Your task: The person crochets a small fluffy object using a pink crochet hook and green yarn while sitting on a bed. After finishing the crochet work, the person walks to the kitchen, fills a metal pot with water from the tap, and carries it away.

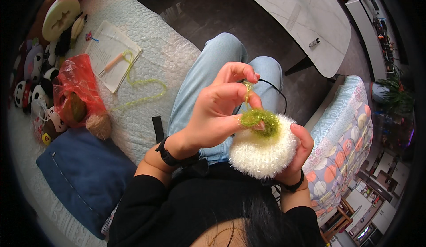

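Note:
My right hand grips the side of a white fuzzy yarn piece, rounded and textured like crochet, above my lap. On its upper part sits a green fuzzy yarn patch. The thumb of my left hand presses at that patch. A thin strand of green yarn runs up from it between my left fingers, with the index finger raised and bent. Part of the white piece's far side is hidden by my right hand.
On the quilted cover to the left, a crochet hook lies on a printed booklet beside trailing green yarn. Further left are a red plastic bag, a brown yarn ball, plush toys and a blue cushion. A marble-patterned table stands ahead.

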Available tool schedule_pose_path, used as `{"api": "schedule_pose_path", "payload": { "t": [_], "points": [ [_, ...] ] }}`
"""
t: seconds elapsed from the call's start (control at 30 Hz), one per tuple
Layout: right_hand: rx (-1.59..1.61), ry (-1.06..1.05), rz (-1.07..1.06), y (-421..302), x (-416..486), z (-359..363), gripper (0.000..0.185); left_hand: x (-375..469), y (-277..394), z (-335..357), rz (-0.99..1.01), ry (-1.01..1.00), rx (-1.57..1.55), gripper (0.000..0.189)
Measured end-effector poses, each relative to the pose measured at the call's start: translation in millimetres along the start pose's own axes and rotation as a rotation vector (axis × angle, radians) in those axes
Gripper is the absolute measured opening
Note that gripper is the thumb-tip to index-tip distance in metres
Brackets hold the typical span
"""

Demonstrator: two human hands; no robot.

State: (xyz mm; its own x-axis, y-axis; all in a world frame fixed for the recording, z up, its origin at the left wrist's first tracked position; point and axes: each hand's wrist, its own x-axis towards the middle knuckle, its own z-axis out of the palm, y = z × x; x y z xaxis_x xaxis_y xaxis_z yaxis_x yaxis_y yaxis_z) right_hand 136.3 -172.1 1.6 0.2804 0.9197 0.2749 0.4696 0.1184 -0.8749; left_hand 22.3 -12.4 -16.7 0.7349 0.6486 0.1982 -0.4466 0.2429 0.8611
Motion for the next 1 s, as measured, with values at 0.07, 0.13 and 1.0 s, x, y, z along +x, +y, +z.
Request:
{"api": "schedule_pose_path", "payload": {
  "t": [0.07,0.13,1.0],
  "points": [
    [-0.005,-0.012,-0.017,-1.9,-0.5,-2.3,0.079,0.8,-0.6,-0.7,0.015,0.027,-0.015,0.022],
    [-0.013,-0.025,-0.003,-3.0,-1.6,-3.9,0.078,1.7,-0.2,-1.7,0.024,0.044,-0.037,0.019],
    [-0.526,-0.116,-0.002,-17.4,18.7,-19.5,0.032,20.7,-40.1,-34.4,-0.487,0.336,-1.092,0.043]
  ]
}}
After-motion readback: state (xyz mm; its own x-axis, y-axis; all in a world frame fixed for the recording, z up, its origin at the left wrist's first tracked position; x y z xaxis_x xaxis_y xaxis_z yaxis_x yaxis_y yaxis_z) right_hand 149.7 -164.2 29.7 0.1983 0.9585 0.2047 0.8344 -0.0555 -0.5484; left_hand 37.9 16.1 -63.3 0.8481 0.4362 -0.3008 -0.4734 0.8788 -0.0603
